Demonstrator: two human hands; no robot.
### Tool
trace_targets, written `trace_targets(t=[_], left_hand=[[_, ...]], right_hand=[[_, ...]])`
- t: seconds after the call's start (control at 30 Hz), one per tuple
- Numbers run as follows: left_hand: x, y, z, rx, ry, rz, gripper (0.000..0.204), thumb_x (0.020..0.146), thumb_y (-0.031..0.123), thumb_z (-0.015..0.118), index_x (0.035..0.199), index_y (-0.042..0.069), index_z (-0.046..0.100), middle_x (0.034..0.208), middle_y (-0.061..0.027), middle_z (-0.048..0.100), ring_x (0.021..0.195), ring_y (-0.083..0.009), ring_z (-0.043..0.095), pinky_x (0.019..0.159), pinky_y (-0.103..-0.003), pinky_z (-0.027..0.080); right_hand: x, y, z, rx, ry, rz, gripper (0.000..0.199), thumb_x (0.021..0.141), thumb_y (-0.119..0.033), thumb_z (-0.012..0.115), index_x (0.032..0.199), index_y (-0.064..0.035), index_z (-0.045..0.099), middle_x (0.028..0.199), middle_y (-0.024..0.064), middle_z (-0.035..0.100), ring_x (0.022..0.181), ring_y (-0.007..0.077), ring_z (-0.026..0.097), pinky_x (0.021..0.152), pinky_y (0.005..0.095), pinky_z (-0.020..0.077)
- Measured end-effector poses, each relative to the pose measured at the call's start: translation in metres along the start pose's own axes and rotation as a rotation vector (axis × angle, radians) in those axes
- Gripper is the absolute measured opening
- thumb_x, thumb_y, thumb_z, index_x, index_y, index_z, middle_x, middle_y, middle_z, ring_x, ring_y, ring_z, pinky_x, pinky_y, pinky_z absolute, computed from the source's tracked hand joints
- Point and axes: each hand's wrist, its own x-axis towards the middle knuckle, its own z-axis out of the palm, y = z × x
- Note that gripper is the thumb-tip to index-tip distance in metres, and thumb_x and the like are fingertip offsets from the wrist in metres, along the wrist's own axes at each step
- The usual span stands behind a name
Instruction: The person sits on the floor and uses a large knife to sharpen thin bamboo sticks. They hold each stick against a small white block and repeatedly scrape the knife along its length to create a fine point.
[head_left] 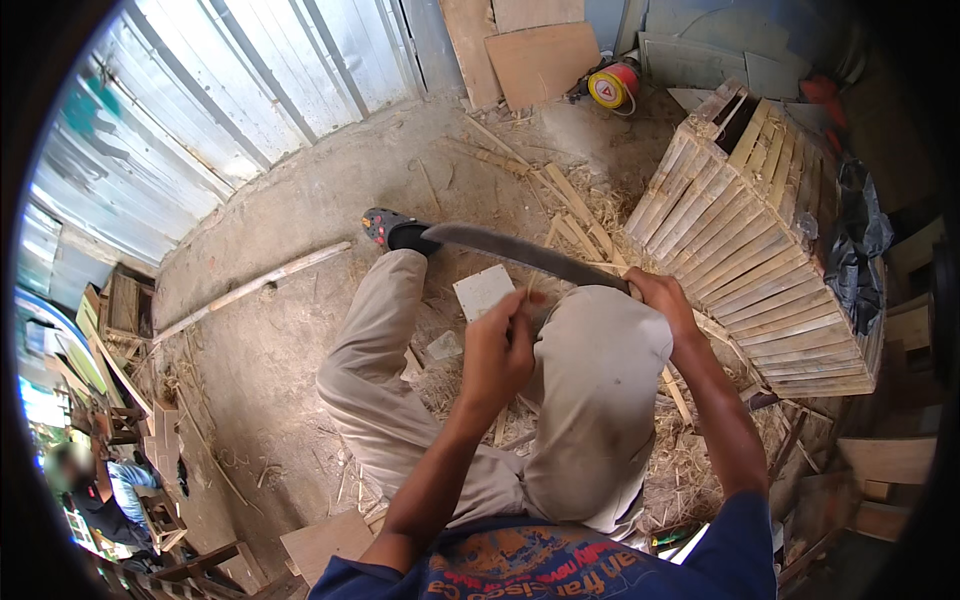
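Note:
My right hand (655, 295) is closed around the grip end of a machete (530, 255), above my right knee. The long dark blade points left and slightly away, its tip near my left shoe (390, 228). My left hand (503, 345) is held just left of the same knee, below the blade and apart from it. Its fingers are pinched together and partly blurred; a thin pale sliver seems to show at the fingertips, too small to name. Beyond this hand lies a square white tile-like piece (483, 290) on the floor.
A large slatted bamboo crate (750, 240) stands on the right, with black plastic (858, 240) at its side. Bamboo strips (580, 215) and shavings (690, 480) litter the floor. A long pole (250, 290) lies left. Boards (540, 65) lean at the back; another person (100, 490) sits far left.

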Motion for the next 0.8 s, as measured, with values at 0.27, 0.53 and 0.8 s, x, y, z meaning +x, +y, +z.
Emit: trace_targets(t=[0.27,0.53,0.8], left_hand=[[-0.033,0.017,-0.022,0.009,-0.139,-0.034,0.018,0.101,0.008,0.051,0.105,-0.001,0.065,0.065,-0.0014,0.051,0.059,-0.0067,0.046,0.054,-0.026,0.037],[-0.006,-0.002,-0.037,-0.531,-0.145,-0.334,0.022,0.104,0.014,0.049,0.109,0.000,0.065,0.065,0.0075,0.044,0.056,-0.0017,0.038,0.050,-0.022,0.028],[0.033,-0.001,-0.020,-0.204,-0.003,-0.157,0.021,0.102,0.013,0.051,0.098,-0.001,0.068,0.066,0.0068,0.047,0.058,-0.0026,0.039,0.051,-0.024,0.030]], right_hand=[[-0.003,0.005,-0.001,-0.072,0.070,0.096,0.015,0.082,-0.014,0.065,0.087,-0.0015,0.058,0.070,0.0164,0.060,0.066,0.0347,0.062,0.061,0.0409,0.0481],[-0.008,0.021,0.006,0.064,0.077,0.110,0.018,0.080,-0.015,0.068,0.088,-0.0011,0.060,0.069,0.0178,0.058,0.060,0.0321,0.057,0.058,0.0380,0.0462],[0.007,-0.015,-0.027,-0.104,-0.030,-0.121,0.020,0.078,-0.013,0.067,0.096,-0.0047,0.063,0.082,0.0192,0.064,0.079,0.0377,0.065,0.070,0.0441,0.0498]])
